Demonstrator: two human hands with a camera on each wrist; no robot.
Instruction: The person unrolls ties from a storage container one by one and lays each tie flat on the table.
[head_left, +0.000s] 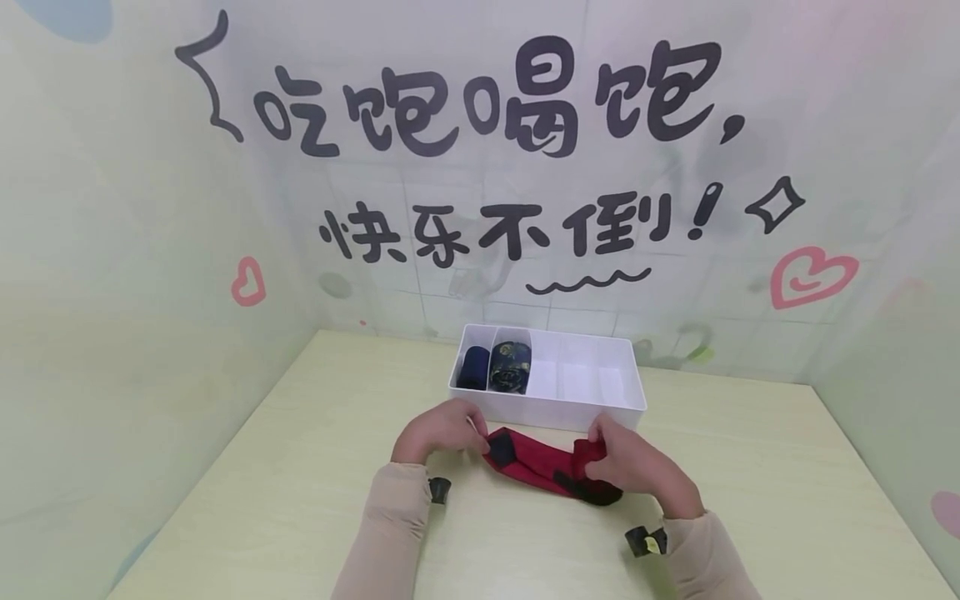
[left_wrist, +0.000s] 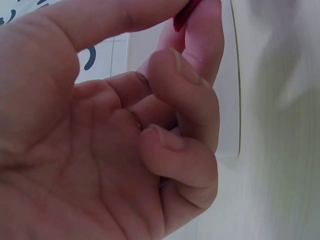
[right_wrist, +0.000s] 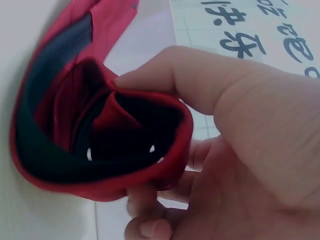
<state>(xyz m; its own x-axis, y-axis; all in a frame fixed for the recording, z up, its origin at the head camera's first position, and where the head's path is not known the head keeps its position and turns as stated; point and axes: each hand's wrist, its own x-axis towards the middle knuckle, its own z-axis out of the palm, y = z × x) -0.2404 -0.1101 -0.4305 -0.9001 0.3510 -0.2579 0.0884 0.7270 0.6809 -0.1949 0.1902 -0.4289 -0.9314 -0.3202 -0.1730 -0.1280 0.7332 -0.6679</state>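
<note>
A red necktie [head_left: 534, 465] with a dark lining stretches between both hands, close over the table in front of the white box. At its pointed end, my left hand [head_left: 444, 432] pinches the fabric between thumb and index finger; the left wrist view catches only a scrap of red, the other fingers curling loosely. My right hand [head_left: 637, 460] grips the opposite, rolled-up portion. Seen from the right wrist, the coil [right_wrist: 186, 132] is loose and hollow, thumb on top and fingers beneath, with a dark strip looping out toward the flat length.
Just behind the hands stands a white divided box [head_left: 547, 410]. Its left compartments hold a navy roll [head_left: 474, 368] and a dark patterned rolled necktie [head_left: 512, 365]; the others show bare white bottoms. A pale wood-grain table [head_left: 300, 500] lies beneath, with a printed wall covering [head_left: 450, 308] behind.
</note>
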